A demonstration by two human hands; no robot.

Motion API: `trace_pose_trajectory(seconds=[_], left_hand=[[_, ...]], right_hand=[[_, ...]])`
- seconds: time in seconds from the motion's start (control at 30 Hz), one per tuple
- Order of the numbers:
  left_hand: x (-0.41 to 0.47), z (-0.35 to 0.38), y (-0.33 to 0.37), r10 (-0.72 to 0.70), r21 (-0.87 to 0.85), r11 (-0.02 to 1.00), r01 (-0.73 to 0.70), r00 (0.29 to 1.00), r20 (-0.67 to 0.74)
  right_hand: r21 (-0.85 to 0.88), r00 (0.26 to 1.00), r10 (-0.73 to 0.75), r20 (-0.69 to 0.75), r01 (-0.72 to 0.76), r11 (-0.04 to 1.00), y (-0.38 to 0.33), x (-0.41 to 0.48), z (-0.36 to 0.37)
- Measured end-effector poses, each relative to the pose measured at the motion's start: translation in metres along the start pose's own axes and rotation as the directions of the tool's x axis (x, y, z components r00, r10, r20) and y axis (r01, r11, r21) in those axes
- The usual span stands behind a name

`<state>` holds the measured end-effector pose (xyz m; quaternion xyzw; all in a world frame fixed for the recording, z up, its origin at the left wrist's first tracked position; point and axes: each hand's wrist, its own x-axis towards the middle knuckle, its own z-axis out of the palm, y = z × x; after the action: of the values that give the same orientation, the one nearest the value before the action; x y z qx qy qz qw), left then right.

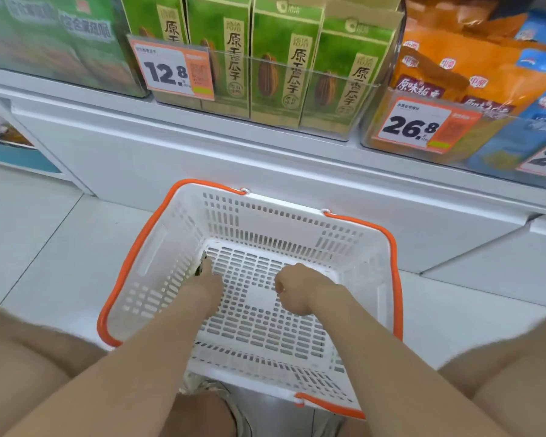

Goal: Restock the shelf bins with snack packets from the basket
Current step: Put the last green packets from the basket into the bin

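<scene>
white floor (44, 247); both hands inside basket (360, 247) walls.

I see basket (158, 247) on floor (44, 247) before shelf (202, 159) | both hands inside basket, left hand (207, 279) at its left wall, right hand (297, 288) mid-floor | packets (284, 64) in shelf bin (297, 77) above

Both bare forearms reach forward and down, nearly parallel. The left hand (207, 280) pinches a small dark item at its fingertips, while the right hand (297, 287) is curled into a loose fist.
</scene>
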<state>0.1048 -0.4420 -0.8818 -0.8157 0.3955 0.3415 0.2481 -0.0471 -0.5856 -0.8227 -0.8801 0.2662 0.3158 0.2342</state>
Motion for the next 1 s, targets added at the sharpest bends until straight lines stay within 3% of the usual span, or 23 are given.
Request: trace_pose_trajectory(seconds=[0.27,0.4,0.57,0.67,0.73,0.83,0.93,1.0], left_hand=[[0.011,0.007,0.011,-0.012,0.065,0.997,0.034,0.950,-0.311],[0.014,0.007,0.007,-0.052,0.075,0.994,0.084,0.935,-0.352],[0.014,0.007,0.003,-0.079,-0.091,0.995,0.049,0.929,-0.361],[0.013,0.001,0.005,-0.098,-0.316,0.948,-0.042,0.905,-0.413],[0.012,-0.010,0.007,-0.077,-0.499,0.855,-0.145,0.914,-0.398],[0.005,-0.031,0.010,-0.020,-0.749,0.602,-0.277,0.932,-0.361],[-0.012,-0.050,0.012,0.079,-0.905,0.279,-0.322,0.947,-0.312],[-0.026,-0.063,0.016,0.148,-0.947,0.075,-0.314,0.942,-0.301]], right_hand=[[-0.014,0.999,0.019,0.039,-0.018,1.000,-0.004,0.013,0.013],[0.027,0.999,-0.013,0.042,0.012,1.000,-0.006,0.013,0.008],[0.007,0.999,-0.013,0.036,0.013,1.000,-0.008,0.006,0.003],[0.009,1.000,0.004,0.010,-0.004,1.000,-0.008,0.003,-0.002],[0.016,0.999,0.028,-0.025,-0.028,0.999,-0.006,0.000,-0.009],[0.117,0.987,0.117,-0.113,-0.103,0.988,0.001,-0.006,-0.021],[0.439,0.971,0.179,-0.158,-0.093,0.894,0.012,-0.014,-0.026],[0.656,0.977,0.173,-0.126,-0.049,0.753,0.015,-0.021,-0.029]])
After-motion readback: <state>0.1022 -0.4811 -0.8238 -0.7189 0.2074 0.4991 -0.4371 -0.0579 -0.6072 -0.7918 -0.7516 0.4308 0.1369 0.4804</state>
